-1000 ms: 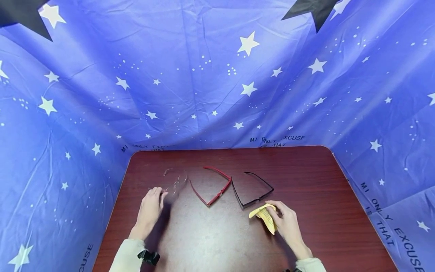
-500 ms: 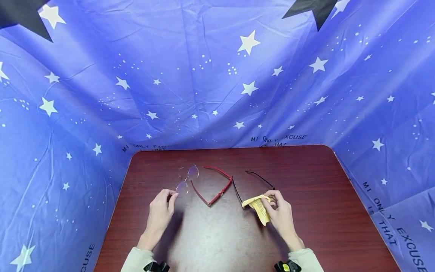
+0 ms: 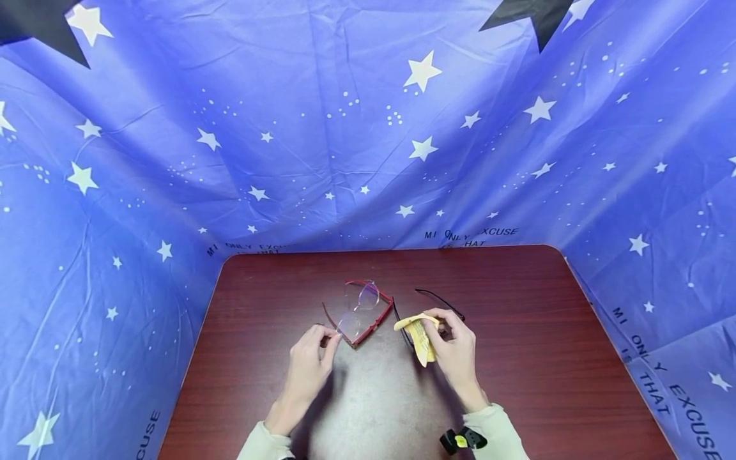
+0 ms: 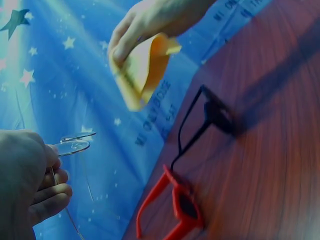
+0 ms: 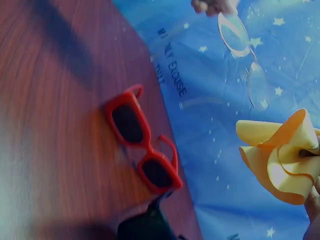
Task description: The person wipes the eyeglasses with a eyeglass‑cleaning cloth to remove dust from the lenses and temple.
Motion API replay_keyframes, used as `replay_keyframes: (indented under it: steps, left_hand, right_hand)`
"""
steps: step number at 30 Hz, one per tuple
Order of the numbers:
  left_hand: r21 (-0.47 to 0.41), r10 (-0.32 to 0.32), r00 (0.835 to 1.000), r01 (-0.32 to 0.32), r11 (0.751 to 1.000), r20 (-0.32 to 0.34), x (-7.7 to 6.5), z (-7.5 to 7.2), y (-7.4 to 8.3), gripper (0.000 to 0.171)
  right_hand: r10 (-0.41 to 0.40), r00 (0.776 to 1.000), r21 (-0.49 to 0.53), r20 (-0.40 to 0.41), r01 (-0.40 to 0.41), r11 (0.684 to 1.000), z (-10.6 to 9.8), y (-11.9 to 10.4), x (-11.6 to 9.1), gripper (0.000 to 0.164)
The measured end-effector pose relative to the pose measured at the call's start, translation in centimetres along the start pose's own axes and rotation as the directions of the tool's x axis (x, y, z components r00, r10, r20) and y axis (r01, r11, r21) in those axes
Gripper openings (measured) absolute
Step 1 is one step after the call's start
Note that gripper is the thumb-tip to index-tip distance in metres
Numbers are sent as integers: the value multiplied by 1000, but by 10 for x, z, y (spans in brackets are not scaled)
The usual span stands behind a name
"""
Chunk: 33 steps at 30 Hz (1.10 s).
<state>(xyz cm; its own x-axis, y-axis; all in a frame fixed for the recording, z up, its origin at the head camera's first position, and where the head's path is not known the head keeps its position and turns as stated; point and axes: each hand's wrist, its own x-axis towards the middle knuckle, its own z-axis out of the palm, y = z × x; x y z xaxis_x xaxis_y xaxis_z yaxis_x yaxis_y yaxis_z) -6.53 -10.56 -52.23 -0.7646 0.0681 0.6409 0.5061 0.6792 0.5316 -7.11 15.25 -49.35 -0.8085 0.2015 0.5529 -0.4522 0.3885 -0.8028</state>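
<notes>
- Left hand (image 3: 307,369): thumb and fingers are together, pinching the clear glasses (image 3: 368,296) at the outer end of the frame, beside one lens.
- Clear glasses: held raised off the table (image 3: 529,370), extending from the left fingers toward the right hand. In the head view they overlap the red sunglasses (image 5: 128,123).
- Right hand (image 3: 454,350): fingers are clamped on the yellow cloth (image 3: 421,338) near one edge; its loose folds hang from the fingertips on the side facing the clear glasses. Cloth and glasses are apart.
- Red sunglasses: on the table, below and beyond the left fingers, arms unfolded.
- Black sunglasses (image 4: 218,116): on the table beyond the right fingers, partly hidden by the cloth in the head view. Whether the two sunglasses touch cannot be determined.
- Handling, clear glasses: judged light and fragile, with thin, easily bent arms and smooth lenses that likely smear. Suitable hold: the frame's outer end or bridge, lightly, fingers off the lenses.
- Handling, cloth: judged soft, limp and nearly weightless; best pinched with a free fold ahead of the fingertips.
</notes>
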Motion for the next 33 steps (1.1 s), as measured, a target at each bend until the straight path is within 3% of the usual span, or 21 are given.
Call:
replay_keyframes:
  steps: [10, 17, 20, 26, 29, 33]
  left_hand:
    - [-91, -27, 999, 30, 995, 33, 11, 16, 23, 13]
    - [-119, -11, 999, 16, 993, 45, 17, 24, 40, 12]
    - [-110, 5, 999, 0, 994, 43, 19, 25, 45, 9]
    - [-99, -6, 1000, 8, 995, 21, 23, 23, 50, 8]
    - [-105, -7, 1000, 9, 994, 15, 24, 22, 51, 8]
    - [-115, -5, 1000, 7, 993, 17, 25, 22, 53, 8]
  right_hand:
    - [-68, 998, 65, 15, 67, 996, 22, -19, 9, 21]
    - [-155, 988, 64, 11, 154, 986, 46, 3, 2, 24]
    - [-188, 982, 48, 21, 187, 981, 50, -2, 1, 24]
    - [-259, 956, 76, 139, 250, 965, 48, -4, -4, 35]
    - [-248, 957, 70, 149, 240, 968, 47, -4, -4, 35]
    - [-186, 979, 31, 81, 184, 982, 46, -4, -1, 28]
